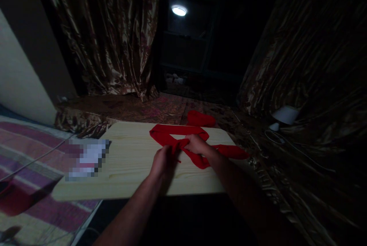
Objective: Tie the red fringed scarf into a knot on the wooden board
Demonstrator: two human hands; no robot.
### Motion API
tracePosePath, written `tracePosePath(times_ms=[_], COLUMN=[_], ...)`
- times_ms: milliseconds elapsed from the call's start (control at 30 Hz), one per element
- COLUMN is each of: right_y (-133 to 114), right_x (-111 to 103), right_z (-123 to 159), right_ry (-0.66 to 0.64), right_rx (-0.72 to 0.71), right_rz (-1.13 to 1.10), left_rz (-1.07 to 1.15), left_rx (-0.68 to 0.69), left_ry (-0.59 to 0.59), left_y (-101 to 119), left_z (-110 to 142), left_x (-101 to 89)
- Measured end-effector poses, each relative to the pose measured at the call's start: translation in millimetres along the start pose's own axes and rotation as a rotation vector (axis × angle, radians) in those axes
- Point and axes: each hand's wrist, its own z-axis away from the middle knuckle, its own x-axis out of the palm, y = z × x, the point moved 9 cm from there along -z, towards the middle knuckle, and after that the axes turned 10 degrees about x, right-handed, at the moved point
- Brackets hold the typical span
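1. Red cloth strip (183,137) lay on the pale tabletop (129,169), middle of the frame.
2. Left hand (163,161) and right hand (197,143) had their fingers closed on it where it crossed.
3. It looked soft, light and floppy, best held at that bunched middle.

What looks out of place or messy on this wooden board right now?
The red cloth strip is twisted where both hands pinch it, and its ends trail off the wooden board at the far edge and the right. Nothing looks spilled or damaged.
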Motion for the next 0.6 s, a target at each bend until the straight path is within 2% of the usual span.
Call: tracePosePath(times_ms=[67,133,267,400,600], right_y=[3,11,24,21,12], right_x=[1,1,-1,-7,-11], right_z=[-1,-1,0,2,3], right_ry=[-0.001,0.029,0.071,0.067,0.035], right_rx=[-0.016,0.013,0.096,0.115,0.125], right_rz=[-0.084,-0.124,-0.149,-0.129,-0.106], left_rz=[0.131,0.196,0.320,0.443,0.332], left_rx=[-0.134,-0.199,-0.196,-0.260,-0.231], left_ry=[-0.008,0.014,0.072,-0.053,-0.133], left_y=[-14,-21,-32,-53,-80], left_z=[12,19,22,22,5], left_x=[3.8,6.6,17.8,50.0,71.3])
